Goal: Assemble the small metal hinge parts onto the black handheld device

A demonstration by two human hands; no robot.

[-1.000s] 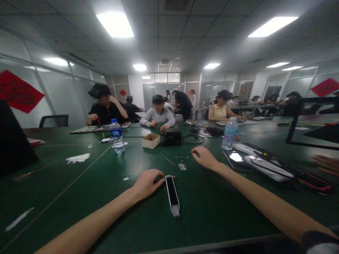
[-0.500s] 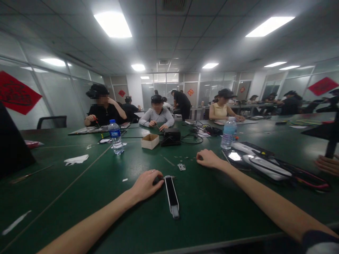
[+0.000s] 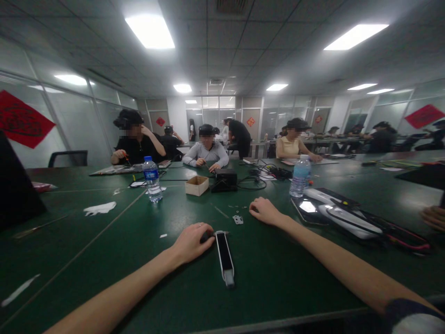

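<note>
Left hand: my left hand (image 3: 191, 242) lies palm down on the green table (image 3: 104, 241), fingers curled together over the far end of the long black strip (image 3: 224, 257). I judge it is pressing or pinching that end, but the fingertips are hidden under the hand, so I cannot tell which.

Right hand: my right hand (image 3: 264, 211) rests farther out on the table, fingers loosely curled and drawn together, holding nothing that I can see. Its fingertips sit just beside the small metal bracket (image 3: 238, 219) and the scatter of tiny screws (image 3: 239, 207).

Strip: a narrow black piece with a pale rim and a grey tip, flat on the table between my two forearms.

Long axis: it runs away from me and toward me, almost straight, the grey tip nearest my body, the far end under my left fingers.

Nearer hand: the left, which is touching it; the right is well apart, beyond and to the right of the strip's far end.

Bracket: beyond the strip, apart from it, nearer the right hand.

Around: cardboard box (image 3: 197, 185), two water bottles (image 3: 152, 185), other people seated across the table.
</note>
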